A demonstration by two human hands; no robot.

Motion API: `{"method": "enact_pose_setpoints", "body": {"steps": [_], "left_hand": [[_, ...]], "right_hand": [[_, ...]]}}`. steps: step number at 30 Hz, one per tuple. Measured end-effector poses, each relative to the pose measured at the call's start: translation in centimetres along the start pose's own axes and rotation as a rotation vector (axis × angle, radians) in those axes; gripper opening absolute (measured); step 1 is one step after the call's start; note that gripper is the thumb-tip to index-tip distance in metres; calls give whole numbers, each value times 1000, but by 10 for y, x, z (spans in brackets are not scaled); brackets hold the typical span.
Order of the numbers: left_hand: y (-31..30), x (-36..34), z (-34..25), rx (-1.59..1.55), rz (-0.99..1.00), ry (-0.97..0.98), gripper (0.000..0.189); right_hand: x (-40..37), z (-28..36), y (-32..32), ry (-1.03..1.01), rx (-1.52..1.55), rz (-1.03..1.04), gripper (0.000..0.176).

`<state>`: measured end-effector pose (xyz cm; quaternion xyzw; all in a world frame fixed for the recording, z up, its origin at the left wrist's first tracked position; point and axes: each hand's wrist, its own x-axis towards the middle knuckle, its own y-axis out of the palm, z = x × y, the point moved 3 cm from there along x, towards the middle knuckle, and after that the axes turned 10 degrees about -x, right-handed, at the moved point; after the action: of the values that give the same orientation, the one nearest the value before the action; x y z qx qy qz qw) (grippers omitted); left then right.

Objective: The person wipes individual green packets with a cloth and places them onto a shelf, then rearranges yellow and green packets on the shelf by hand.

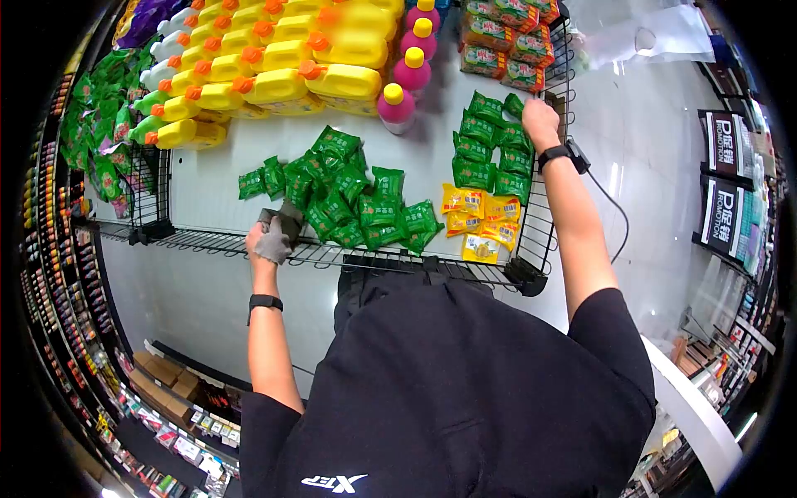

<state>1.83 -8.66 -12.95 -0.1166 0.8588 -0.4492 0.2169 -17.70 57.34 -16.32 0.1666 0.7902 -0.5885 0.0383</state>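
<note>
Green packets lie in a loose pile (336, 187) on the white shelf. My left hand (272, 241), in a grey covering, is at the shelf's front edge, its fingers around a dark grey cloth-like item (289, 217) at the pile's left side. My right hand (540, 120) is closed at the upper right end of neat stacked rows of green packets (477, 148); it touches a green packet (515, 105) beside its fingertips. Just below those rows sit several yellow packets (481, 221) near the front right corner.
Yellow bottles (282, 85) with orange caps fill the back left, beside pink bottles (397, 108) with yellow caps. Boxed packs (484, 60) are stacked at the back right. A black wire rail (332, 256) borders the shelf. Promotion boxes (724, 217) stand far right.
</note>
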Motion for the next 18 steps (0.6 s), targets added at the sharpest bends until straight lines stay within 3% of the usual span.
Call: {"method": "enact_pose_setpoints", "body": {"steps": [5, 6, 7, 9, 10, 11, 13, 15, 17, 18], "left_hand": [[0, 3, 3, 57, -38, -10, 55], [-7, -5, -15, -51, -33, -66, 54], [4, 3, 7, 105, -29, 44, 49], [-9, -9, -21, -92, 26, -61, 43], [-16, -16, -36, -105, -8, -53, 42], [-20, -18, -45, -118, -40, -39, 40], [-10, -10, -27, -169, 27, -139, 43], [-4, -3, -9, -22, -90, -29, 46], [-13, -8, -25, -3, -25, -88, 48], [-14, -10, -30, -45, -24, -72, 47]], "right_hand": [[26, 10, 19, 38, 58, 300, 35], [37, 11, 34, 100, 71, 291, 44], [44, 16, 47, 157, 80, 287, 64], [6, 36, -8, 118, 69, 353, 89], [21, 33, 15, 143, 179, 372, 91], [26, 29, 29, 112, 286, 324, 88], [39, 29, 51, 69, 207, 338, 83], [31, 36, 45, 103, 268, 268, 70], [-21, 70, -37, 173, 93, 200, 64], [-31, 84, -42, 117, 89, 161, 61]]}}
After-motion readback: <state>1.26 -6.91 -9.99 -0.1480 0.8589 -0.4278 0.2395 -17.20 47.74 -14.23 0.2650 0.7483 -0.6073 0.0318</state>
